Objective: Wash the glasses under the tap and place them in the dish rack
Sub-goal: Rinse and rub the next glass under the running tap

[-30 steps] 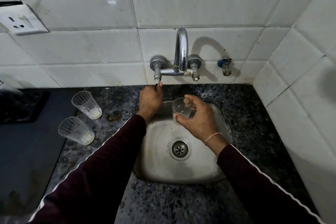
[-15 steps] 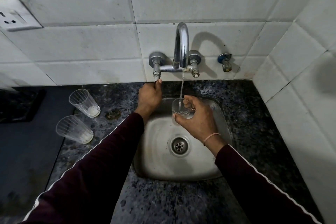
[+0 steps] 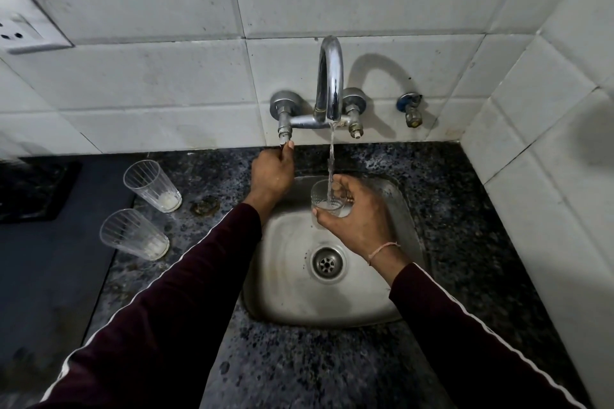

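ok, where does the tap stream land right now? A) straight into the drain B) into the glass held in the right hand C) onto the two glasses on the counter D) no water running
B: the stream from the tap spout falls into the glass that the right hand holds over the sink, while the left hand holds the tap's left valve.

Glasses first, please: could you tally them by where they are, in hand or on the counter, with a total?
Glass held in the right hand under the tap: 1
Glasses standing on the counter: 2
Total: 3
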